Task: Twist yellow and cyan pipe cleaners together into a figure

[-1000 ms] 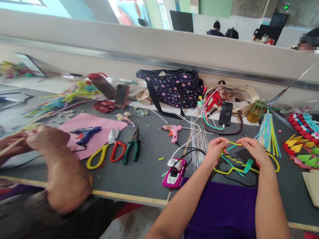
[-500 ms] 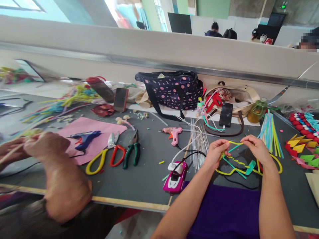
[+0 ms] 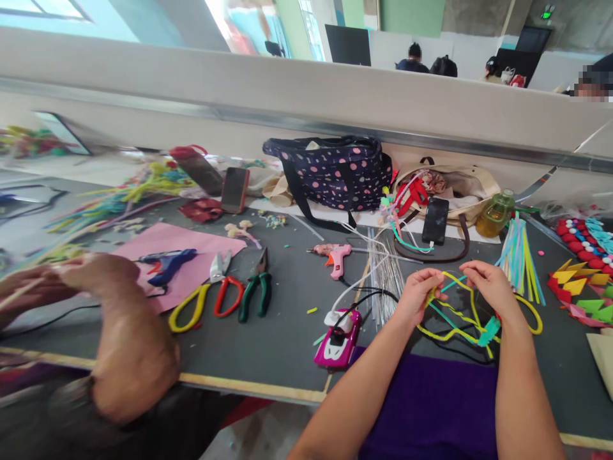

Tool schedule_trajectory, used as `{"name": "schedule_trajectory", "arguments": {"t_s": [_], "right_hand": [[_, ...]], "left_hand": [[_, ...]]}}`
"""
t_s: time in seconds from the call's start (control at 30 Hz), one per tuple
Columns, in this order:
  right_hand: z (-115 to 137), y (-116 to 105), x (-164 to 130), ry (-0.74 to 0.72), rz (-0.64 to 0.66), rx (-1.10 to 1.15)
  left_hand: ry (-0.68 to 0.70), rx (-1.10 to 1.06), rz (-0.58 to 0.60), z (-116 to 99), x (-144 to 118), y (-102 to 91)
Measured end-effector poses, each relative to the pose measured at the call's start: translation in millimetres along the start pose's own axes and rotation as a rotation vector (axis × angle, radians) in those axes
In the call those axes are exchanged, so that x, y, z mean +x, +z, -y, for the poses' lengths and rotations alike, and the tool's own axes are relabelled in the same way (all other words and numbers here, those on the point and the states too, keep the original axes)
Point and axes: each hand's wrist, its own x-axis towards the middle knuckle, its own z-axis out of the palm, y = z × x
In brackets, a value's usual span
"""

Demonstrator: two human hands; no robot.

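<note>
While both hands are pinching the yellow pipe cleaner (image 3: 472,305) just above the table (image 3: 287,319), the left hand (image 3: 419,294) and right hand (image 3: 488,287) are gripping its top loop, which is probably bending softly, light and fuzzy.

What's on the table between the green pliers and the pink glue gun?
Head view: only bare grey table lies between the green pliers and the pink glue gun; a small yellow scrap lies just nearer the edge.
</note>
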Motion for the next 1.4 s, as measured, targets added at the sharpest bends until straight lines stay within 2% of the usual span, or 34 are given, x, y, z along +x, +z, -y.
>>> {"name": "schedule_trajectory", "arguments": {"t_s": [0.1,0.3,0.43,0.53,0.67,0.73,0.8,0.87,0.93,0.97,1.07,1.17,1.27,1.4], "right_hand": [[6.9,-2.3,-6.8,0.119,0.075,0.19],[25.6,-7.1,-12.4,0.174,0.188,0.379],[41.3,-1.7,-8.8,0.153,0.205,0.463],[57.5,-2.1,-9.3,0.096,0.231,0.445],[71.1,-28.1,-20.9,0.094,0.375,0.333],[68.4,-48.5,-26.5,0.097,0.386,0.273],[60.3,-64.0,-27.4,0.072,0.321,0.268],[50.4,-66.9,-22.3,0.016,0.194,0.326],[42.9,-54.3,-13.3,-0.072,-0.01,0.372],[41.1,-43.3,-8.4,-0.091,-0.02,0.357],[43.5,-3.6,2.2,-0.108,0.099,0.421],[51.1,27.6,3.1,-0.077,0.136,0.54],[52.9,42.6,0.0,-0.017,0.157,0.581],[41.9,47.7,1.0,0.143,0.108,0.821]], "left_hand": [[-0.018,0.004,0.007,0.0,-1.0,1.7],[-0.011,0.004,0.025,-5.4,-7.4,7.5],[0.013,0.005,0.065,-18.8,-14.1,7.2],[0.039,0.013,0.085,-33.6,-16.5,0.2],[0.082,0.06,0.02,-48.9,-16.0,-10.9],[0.111,0.086,0.001,-52.6,-15.8,-14.0],[0.127,0.103,0.013,-54.7,-15.8,-15.5],[0.112,0.097,0.035,-56.2,-15.7,-16.6],[0.069,0.065,0.052,-57.1,-15.2,-17.6],[0.045,0.045,0.056,-57.0,-14.6,-18.1],[0.006,0.023,0.049,-53.8,-12.1,-17.9],[0.03,0.069,0.027,-46.5,-8.5,-16.0],[0.058,0.111,0.019,-38.9,-4.8,-14.8],[0.056,0.114,-0.009,-32.3,-0.5,-15.9]]}}
